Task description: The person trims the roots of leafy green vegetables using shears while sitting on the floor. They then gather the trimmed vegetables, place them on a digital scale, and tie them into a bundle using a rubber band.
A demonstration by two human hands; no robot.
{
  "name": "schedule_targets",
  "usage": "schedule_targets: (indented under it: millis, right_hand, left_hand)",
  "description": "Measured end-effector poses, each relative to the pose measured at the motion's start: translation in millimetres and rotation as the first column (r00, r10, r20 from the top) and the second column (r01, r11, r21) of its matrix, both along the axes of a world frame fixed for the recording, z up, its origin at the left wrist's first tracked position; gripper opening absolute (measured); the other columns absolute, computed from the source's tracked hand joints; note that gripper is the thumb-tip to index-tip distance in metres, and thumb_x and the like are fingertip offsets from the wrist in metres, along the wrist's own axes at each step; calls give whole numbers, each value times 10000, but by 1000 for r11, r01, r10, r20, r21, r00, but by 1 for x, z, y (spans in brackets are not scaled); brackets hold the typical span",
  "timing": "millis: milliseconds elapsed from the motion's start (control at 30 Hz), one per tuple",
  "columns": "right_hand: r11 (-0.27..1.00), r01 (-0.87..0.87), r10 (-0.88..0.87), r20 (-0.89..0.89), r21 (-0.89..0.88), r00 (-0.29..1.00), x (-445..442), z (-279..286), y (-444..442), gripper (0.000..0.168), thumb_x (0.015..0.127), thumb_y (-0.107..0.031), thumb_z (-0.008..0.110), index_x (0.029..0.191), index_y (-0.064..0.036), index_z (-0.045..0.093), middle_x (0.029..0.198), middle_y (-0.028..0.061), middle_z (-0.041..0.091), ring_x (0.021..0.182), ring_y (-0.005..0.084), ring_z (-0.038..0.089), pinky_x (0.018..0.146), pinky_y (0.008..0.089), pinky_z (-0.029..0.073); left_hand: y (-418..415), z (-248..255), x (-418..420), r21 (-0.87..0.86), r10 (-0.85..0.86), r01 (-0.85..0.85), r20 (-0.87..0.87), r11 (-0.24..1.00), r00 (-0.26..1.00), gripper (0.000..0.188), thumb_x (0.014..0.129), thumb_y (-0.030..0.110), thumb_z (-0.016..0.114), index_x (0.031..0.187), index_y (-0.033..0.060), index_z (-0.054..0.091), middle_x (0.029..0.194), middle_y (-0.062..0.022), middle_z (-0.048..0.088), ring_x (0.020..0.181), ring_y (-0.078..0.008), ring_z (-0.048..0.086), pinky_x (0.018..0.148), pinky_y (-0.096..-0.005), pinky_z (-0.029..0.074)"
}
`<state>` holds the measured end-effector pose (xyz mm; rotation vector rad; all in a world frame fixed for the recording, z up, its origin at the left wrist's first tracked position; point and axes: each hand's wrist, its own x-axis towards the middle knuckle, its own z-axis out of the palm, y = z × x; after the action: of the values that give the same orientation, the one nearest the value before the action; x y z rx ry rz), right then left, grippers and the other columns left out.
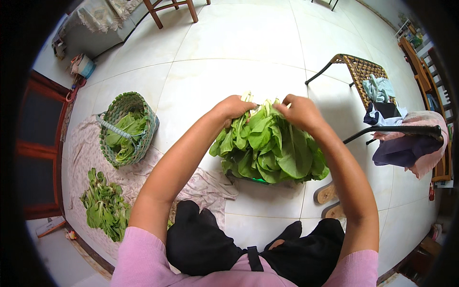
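In front of me is a large heap of leafy greens [272, 143], with pale stem ends pointing away from me and broad leaves towards me. My left hand [235, 109] grips a few stems at the heap's far left side, leaves hanging below the fingers. On the far right side, my right hand [301, 112] has its fingers curled at the stem ends, with a pale stem piece showing between them. A bright green edge of a container [259, 180] shows under the leaves; the rest of it is hidden.
To the left, a woven basket [152, 143] with a handle holds more greens [125, 134]. Loose greens [105, 206] lie on a floral cloth [82, 150]. A woven chair [358, 68] with clothes [378, 88] stands at right, slippers [325, 193] nearby. A wooden stool [172, 6] is at the back.
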<state>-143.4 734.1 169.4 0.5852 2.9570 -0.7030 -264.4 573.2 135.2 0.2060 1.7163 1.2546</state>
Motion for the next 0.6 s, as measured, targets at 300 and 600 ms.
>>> schedule_targets:
  millis: [300,600]
  right_hand:
    - [939,95,-139,-110,-331,984,35,-24,-24,280,771,-115,639,1008,0,543,774,146,621,729,256,610,671,358,478]
    - [942,-70,-36,-307,-328,951,58,-8,-44,200,776,-91,642,953,-43,562,779,103,613,719,215,609,671,328,482]
  left_hand:
    - [2,-6,7,-3,9,-8,49,1000,999,203,845,199,591,851,0,551,652,-37,531,499,-131,520,423,-285,454]
    - [19,-12,13,90,-9,13,-51,996,999,386,777,245,669,975,-79,601,844,-146,645,686,-202,629,593,-331,514]
